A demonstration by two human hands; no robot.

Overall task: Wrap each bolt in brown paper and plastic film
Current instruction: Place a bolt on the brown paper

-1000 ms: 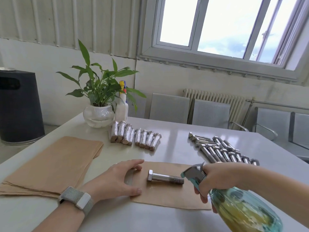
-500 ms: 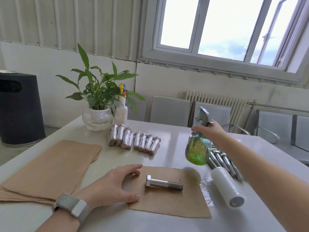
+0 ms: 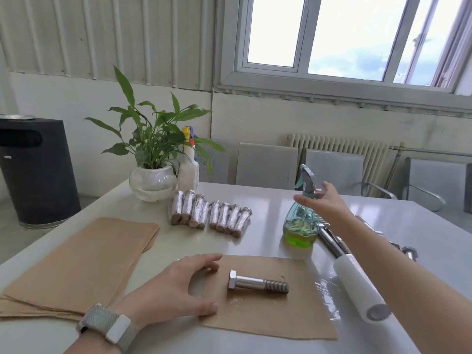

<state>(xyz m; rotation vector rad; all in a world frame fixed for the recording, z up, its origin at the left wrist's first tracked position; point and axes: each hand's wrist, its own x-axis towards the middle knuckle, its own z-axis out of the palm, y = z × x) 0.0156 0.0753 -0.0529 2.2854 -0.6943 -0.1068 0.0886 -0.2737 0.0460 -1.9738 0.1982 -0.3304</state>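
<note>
One bare bolt (image 3: 258,285) lies on my brown sheet (image 3: 268,312), near the desk's (image 3: 268,200) front edge.

My left hand (image 3: 176,290) rests on the sheet's left edge, fingers relaxed. My right hand (image 3: 324,200) is spread beside the spray bottle (image 3: 302,221), gripping nothing; my forearm hides most of the loose bolts (image 3: 332,244) and part of the film roll (image 3: 360,287). Wrapped bolts (image 3: 212,213) lie well apart.

Bare arms; grey-band white smartwatch (image 3: 112,325), L wrist.
</note>
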